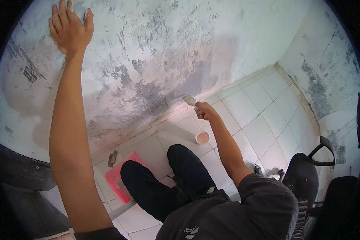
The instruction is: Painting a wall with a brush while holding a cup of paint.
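My left hand (72, 32) rests with spread fingers on the patchy white and grey wall (168, 32), high at the left. Whitish smears mark some of its fingertips. Low down by the foot of the wall, my right hand (204, 111) is closed round the handle of a paintbrush (189, 100). The brush's pale, flat end points up and left toward the wall; whether it touches is hard to tell. A round white cup (202, 138) with pale pinkish contents stands on the floor just below my right hand.
Beside my knees a bright pink tray (114, 185) lies on the white tiled floor (244, 104), with a small dark tool (112, 159) near it. A dark rounded object (20, 168) is at the left. A black looped handle (324, 152) and dark fabric are at the right.
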The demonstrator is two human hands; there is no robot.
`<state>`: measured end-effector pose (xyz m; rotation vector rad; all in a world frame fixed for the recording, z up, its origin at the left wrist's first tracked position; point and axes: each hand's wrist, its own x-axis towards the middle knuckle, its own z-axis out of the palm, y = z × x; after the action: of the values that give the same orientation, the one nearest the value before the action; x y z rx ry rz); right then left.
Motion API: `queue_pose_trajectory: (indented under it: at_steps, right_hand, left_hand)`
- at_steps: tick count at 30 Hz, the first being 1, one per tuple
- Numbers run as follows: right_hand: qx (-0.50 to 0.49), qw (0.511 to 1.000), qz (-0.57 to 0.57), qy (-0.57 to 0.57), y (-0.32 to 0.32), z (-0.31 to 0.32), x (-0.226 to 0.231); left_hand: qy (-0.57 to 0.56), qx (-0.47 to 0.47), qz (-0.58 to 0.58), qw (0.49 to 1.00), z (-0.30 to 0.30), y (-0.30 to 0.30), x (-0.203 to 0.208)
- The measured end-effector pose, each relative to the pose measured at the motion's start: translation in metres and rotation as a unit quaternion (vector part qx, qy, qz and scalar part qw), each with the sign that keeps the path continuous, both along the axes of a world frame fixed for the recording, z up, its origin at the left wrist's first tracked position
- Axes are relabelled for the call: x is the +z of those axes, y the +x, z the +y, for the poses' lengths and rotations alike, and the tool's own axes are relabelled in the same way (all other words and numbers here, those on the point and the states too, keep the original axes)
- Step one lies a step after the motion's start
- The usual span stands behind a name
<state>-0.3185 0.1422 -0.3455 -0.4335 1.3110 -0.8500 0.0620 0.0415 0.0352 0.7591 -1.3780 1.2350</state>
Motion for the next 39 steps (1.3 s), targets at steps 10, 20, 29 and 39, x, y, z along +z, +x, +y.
queue_pose_trajectory:
  at_steps: [10, 20, 29, 39]
  right_hand:
    - [-0.028, 0.986, 0.022, -0.162, -0.009, -0.028, 0.140]
    - [-0.043, 0.940, 0.014, -0.339, -0.012, -0.006, 0.286]
    - [-0.028, 0.976, 0.047, -0.213, -0.033, -0.039, 0.175]
    - [0.017, 0.993, 0.060, -0.102, -0.047, -0.033, 0.098]
  left_hand:
    - [0.011, 0.026, 0.015, 0.999, 0.005, -0.004, 0.001]
    - [0.026, 0.023, 0.023, 0.999, 0.007, -0.005, 0.001]
    - [0.025, 0.035, 0.019, 0.999, 0.000, -0.002, 0.000]
    - [0.012, 0.041, 0.020, 0.999, -0.002, -0.003, 0.000]
